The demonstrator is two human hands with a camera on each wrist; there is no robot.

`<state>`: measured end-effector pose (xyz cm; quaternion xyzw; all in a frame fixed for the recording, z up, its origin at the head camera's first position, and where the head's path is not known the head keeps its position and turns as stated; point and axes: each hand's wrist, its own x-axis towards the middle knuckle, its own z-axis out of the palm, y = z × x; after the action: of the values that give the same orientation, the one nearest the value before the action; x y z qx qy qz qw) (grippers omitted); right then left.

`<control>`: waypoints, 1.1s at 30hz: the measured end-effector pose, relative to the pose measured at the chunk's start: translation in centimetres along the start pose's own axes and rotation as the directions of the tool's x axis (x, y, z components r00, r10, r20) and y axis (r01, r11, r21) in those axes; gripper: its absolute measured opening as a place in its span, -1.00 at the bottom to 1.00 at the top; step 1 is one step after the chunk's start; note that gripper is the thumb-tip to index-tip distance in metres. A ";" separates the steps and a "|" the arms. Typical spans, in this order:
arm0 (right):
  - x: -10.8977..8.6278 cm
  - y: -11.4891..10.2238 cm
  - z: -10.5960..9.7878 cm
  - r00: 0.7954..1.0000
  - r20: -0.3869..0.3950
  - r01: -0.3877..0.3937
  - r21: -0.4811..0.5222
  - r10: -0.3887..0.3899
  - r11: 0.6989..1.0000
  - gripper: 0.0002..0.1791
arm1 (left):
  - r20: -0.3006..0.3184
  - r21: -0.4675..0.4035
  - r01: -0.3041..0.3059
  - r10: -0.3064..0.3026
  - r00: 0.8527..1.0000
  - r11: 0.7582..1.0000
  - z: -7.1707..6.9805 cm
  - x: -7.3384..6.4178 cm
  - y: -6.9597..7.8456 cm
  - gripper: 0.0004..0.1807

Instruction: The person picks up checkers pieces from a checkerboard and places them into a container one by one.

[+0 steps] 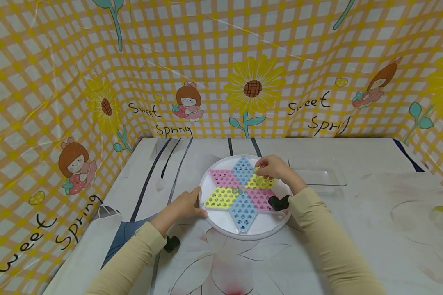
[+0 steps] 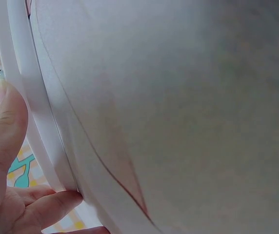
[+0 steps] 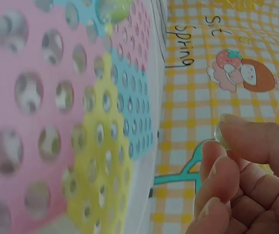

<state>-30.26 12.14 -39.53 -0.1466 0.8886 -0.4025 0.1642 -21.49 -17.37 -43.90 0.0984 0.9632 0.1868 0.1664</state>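
Note:
A round white Chinese checkers board (image 1: 215, 221) lies on the table, its perforated star in pink, yellow and blue. My right hand (image 1: 274, 167) is over the star's far right part, where the yellow point meets the blue one. Thumb and forefinger pinch a clear greenish marble (image 3: 221, 138); the other fingers curl below. Two clear marbles (image 1: 238, 191) sit near the star's centre. At the board's left rim (image 2: 49, 112), my left hand (image 1: 186, 204) rests with spread thumb and fingers touching the outer side.
Behind and right of the board stands a clear rectangular container (image 1: 319, 176). A yellow checked sheet (image 1: 214, 53) hangs along the back and sides of the table (image 1: 376, 229). Black devices sit at both wrists, the right one (image 1: 278, 203) overlapping the board's right side.

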 end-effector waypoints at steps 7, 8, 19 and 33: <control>-0.7 0.8 -1.8 0.998 -0.021 -0.060 0.003 0.060 0.998 -0.68 | 0.004 -0.001 0.007 -0.007 1.000 1.000 0.0 0.1 0.0 0.03; -0.9 0.9 -2.1 0.997 -0.024 -0.069 0.004 0.070 0.998 -0.67 | 0.006 0.000 0.008 -0.008 1.000 1.000 0.0 0.1 0.0 0.03; -1.9 2.3 -4.5 0.991 -0.046 -0.130 -0.001 0.129 0.992 -0.62 | 0.004 -0.004 0.013 -0.013 1.000 1.000 0.0 -0.1 0.1 0.03; -3.5 4.5 -6.7 0.988 -0.067 -0.140 -0.007 0.139 0.990 -0.57 | 0.002 0.004 0.000 0.000 1.000 1.000 0.0 -0.1 0.3 0.01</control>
<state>-30.47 20.84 -38.23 -0.0716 0.9040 -0.3892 0.1616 -21.40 -17.11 -43.74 0.0989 0.9635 0.1847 0.1670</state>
